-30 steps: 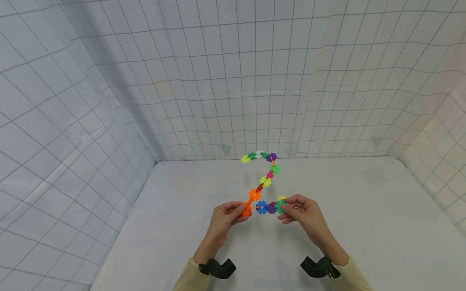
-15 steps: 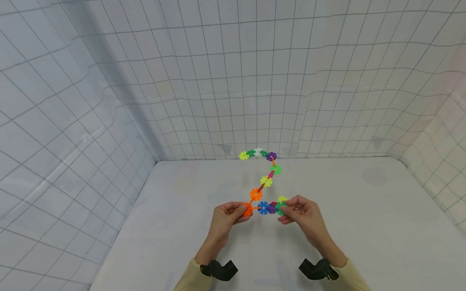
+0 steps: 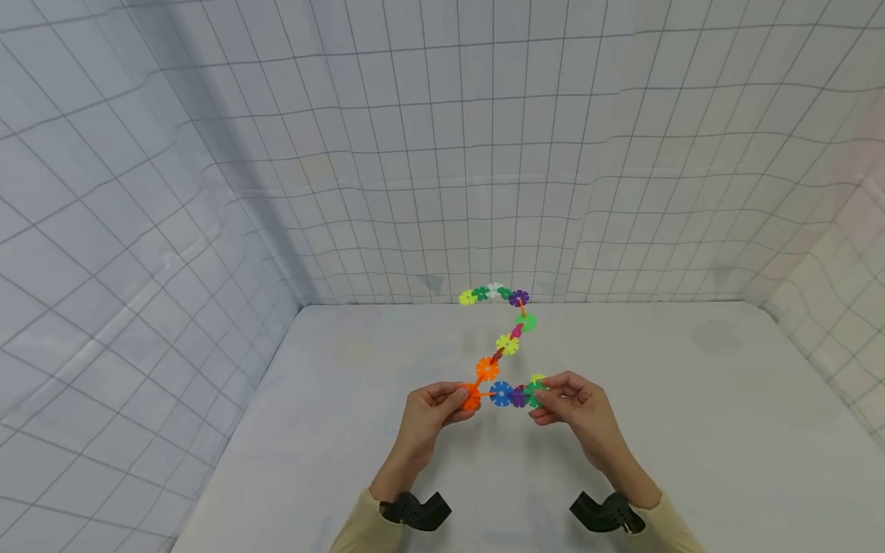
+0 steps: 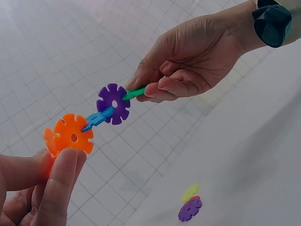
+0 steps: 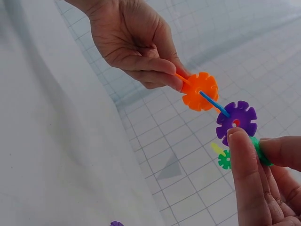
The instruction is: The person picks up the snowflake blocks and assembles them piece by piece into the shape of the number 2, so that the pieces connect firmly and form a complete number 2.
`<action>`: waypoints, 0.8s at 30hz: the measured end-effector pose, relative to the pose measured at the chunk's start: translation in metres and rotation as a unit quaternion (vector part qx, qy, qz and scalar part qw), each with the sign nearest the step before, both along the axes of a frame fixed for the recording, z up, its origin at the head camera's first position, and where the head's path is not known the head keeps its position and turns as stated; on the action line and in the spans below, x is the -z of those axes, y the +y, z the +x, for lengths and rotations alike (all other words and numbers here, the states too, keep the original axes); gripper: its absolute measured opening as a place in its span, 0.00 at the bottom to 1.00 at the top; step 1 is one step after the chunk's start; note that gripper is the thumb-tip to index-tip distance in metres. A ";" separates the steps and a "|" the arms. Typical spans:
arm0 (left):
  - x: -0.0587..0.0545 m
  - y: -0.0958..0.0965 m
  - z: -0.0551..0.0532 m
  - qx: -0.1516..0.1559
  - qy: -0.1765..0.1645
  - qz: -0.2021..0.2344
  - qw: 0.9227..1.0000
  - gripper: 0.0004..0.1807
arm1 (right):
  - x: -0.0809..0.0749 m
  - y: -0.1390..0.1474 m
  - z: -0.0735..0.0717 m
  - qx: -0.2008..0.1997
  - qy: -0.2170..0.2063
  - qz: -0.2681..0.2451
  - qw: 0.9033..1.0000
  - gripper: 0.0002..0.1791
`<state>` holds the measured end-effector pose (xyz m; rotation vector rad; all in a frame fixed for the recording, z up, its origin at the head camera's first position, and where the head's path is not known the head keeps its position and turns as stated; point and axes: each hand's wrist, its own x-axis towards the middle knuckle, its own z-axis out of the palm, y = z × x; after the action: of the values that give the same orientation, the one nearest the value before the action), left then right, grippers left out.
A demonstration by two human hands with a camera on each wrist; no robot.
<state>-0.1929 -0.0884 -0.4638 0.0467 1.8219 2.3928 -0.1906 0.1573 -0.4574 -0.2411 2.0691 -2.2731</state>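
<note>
A chain of interlocking flower-shaped discs runs between both hands and curves away like a hook. My left hand (image 3: 437,407) pinches an orange disc (image 3: 470,396) between thumb and fingers. From it the chain goes right through a blue disc (image 3: 501,393) and a purple disc (image 4: 113,104) to a green disc (image 3: 534,394), which my right hand (image 3: 575,401) pinches. The other branch leads off through an orange disc (image 3: 487,369), a yellow disc (image 3: 508,344) and several more to a yellow end disc (image 3: 468,297). Fingertips cover part of both held discs.
A white table (image 3: 677,415) lies beneath the hands. Netted grid walls stand at the back (image 3: 498,169) and the left (image 3: 104,253). In the left wrist view, a purple disc (image 4: 190,208) and a yellow disc (image 4: 190,192) show apart from the held row.
Both hands keep their holds almost in place. The chain's discs have shifted slightly right, and its far part has swayed a little. The head view has tilted slightly.
</note>
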 end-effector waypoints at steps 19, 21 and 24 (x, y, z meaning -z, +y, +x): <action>-0.001 -0.002 0.000 -0.002 -0.004 -0.006 1.000 0.17 | 0.002 0.005 -0.002 -0.033 0.003 -0.003 0.999 0.18; -0.002 -0.002 0.000 -0.002 -0.002 -0.002 1.000 0.17 | 0.001 0.005 -0.002 -0.035 -0.002 -0.001 0.999 0.19; -0.002 -0.002 0.000 0.000 0.000 0.002 1.000 0.18 | 0.001 0.005 -0.002 -0.039 -0.008 0.005 0.999 0.19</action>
<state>-0.1930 -0.0908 -0.4616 0.0471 1.8179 2.3954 -0.1927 0.1623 -0.4579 -0.2985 2.0265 -2.2112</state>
